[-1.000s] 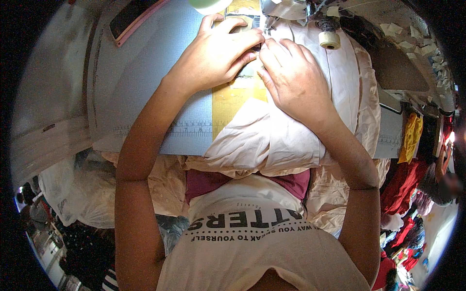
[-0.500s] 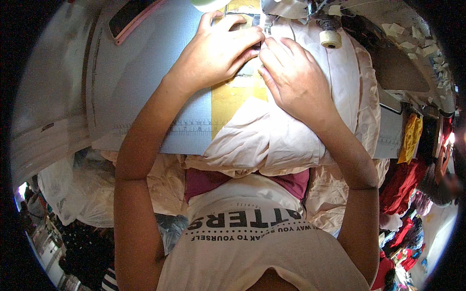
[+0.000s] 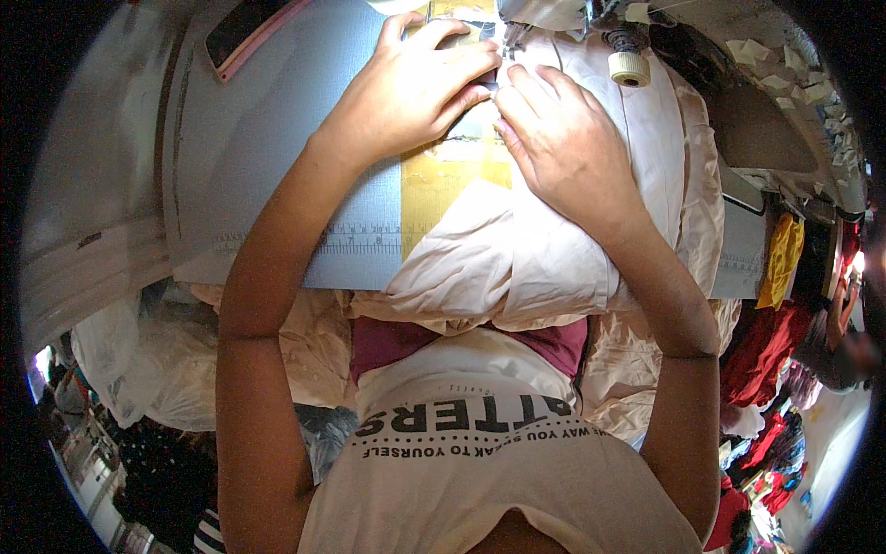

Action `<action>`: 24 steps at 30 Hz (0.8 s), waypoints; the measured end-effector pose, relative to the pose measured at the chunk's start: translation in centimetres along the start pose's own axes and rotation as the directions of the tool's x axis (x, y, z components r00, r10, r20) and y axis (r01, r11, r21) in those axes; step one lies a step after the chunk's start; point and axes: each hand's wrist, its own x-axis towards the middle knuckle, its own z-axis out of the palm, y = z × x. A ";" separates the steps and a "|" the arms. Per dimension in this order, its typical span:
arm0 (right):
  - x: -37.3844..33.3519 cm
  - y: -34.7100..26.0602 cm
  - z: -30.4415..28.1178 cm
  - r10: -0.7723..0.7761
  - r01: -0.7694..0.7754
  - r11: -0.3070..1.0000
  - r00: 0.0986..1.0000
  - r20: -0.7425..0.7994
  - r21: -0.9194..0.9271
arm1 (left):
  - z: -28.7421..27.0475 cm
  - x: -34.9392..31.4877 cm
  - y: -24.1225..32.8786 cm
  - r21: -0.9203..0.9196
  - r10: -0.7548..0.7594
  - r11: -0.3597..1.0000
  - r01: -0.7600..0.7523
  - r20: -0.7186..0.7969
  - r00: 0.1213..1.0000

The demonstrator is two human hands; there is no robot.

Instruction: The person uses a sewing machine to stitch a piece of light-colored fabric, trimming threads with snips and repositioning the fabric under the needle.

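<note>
Pale cream-pink fabric [image 3: 554,268] runs from my lap up over the table to the sewing machine's presser foot [image 3: 510,43]. My right hand [image 3: 572,148] rests on this cloth just below the foot, fingers bent together and thumb drawn in, gripping its left edge. Close beside it, my left hand [image 3: 406,92] lies left of the foot, thumb and index finger brought near each other at the cloth's edge; what is between them is too small to make out. The other left fingers curl onto the yellow-taped strip [image 3: 457,180] of the table.
A phone [image 3: 249,37] lies at the far left of the grey-blue table [image 3: 249,175], which has a printed ruler. The machine's cream knob [image 3: 629,69] juts out above the fabric. Fabric scraps, a yellow cloth [image 3: 783,263] and red garments [image 3: 761,360] are at right; clear plastic [image 3: 148,360] hangs left.
Both hands have shifted very slightly upward, towards the presser foot. My left thumb and fingers lie a little differently at the cloth's edge. The fabric otherwise looks nearly the same.
</note>
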 end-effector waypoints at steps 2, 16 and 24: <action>0.0 0.1 0.1 0.004 -0.004 1.000 1.000 0.000 0.013 | 0.0 0.1 0.0 -0.003 0.004 1.000 -0.004 0.001 1.000; -0.2 0.2 -1.6 0.021 -0.016 0.958 1.000 -0.015 0.286 | 0.3 -0.3 0.3 -0.090 0.065 0.993 -0.071 -0.067 0.996; -0.2 1.6 -0.9 0.302 -0.259 0.808 0.953 0.006 0.529 | 0.2 -0.2 0.2 -0.150 0.044 0.987 -0.050 -0.046 0.998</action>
